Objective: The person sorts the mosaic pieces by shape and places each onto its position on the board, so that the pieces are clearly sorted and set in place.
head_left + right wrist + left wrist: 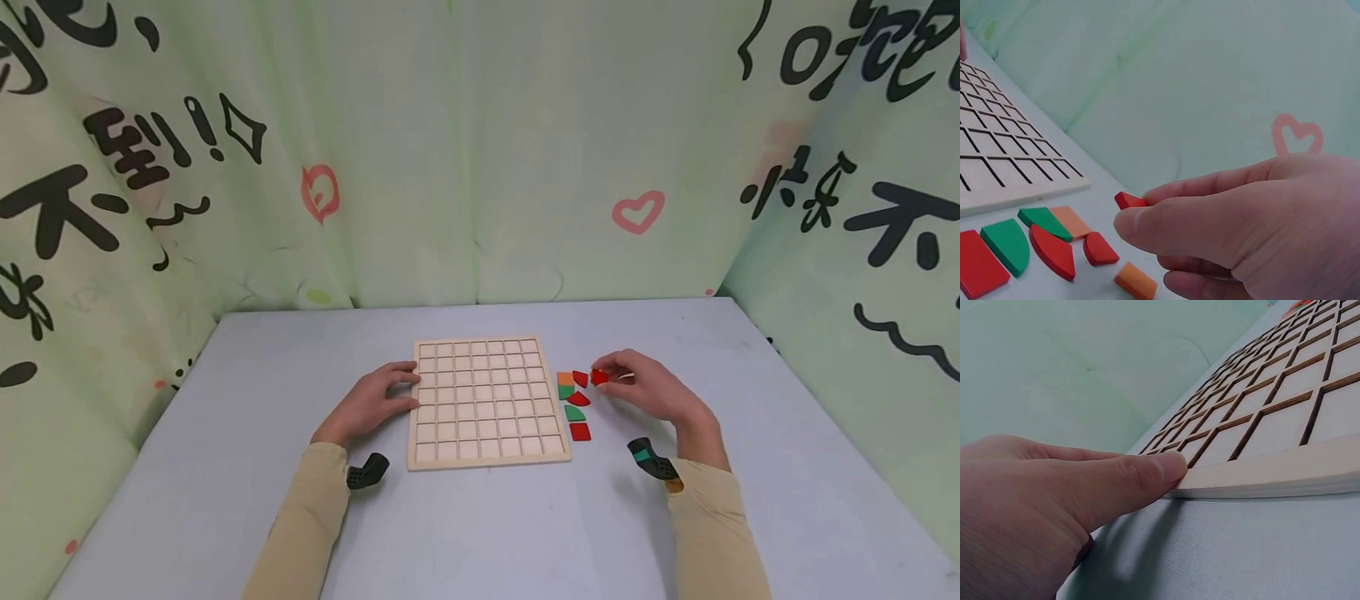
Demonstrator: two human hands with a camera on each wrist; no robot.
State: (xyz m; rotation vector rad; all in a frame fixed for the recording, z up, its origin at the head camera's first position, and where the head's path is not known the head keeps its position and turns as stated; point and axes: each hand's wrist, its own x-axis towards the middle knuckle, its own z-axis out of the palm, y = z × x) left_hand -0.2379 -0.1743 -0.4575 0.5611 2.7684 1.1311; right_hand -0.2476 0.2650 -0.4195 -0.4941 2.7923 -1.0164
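A light wooden grid board (pixel 489 462) lies on the table. My left hand (pixel 375 396) is at its left side, with the thumb (pixel 1169 467) resting on the rim and the fingers loosely bent. To the right of the board, my right hand (pixel 652 387) pinches a small red piece (pixel 1129 200) between thumb and finger, above the table; the grip hides most of its shape. Beside the board lie a red square piece (pixel 580 432), a green rounded piece (pixel 574 413), a red rounded piece (pixel 1052 251), another green piece (pixel 1044 220), an orange piece (pixel 1071 222) and a smaller red piece (pixel 1100 249).
Another orange piece (pixel 1136 281) lies under the right hand in the right wrist view. A pale table (pixel 480 533) carries everything. Behind and at both sides hangs a light green curtain (pixel 480 167) with black writing and red hearts.
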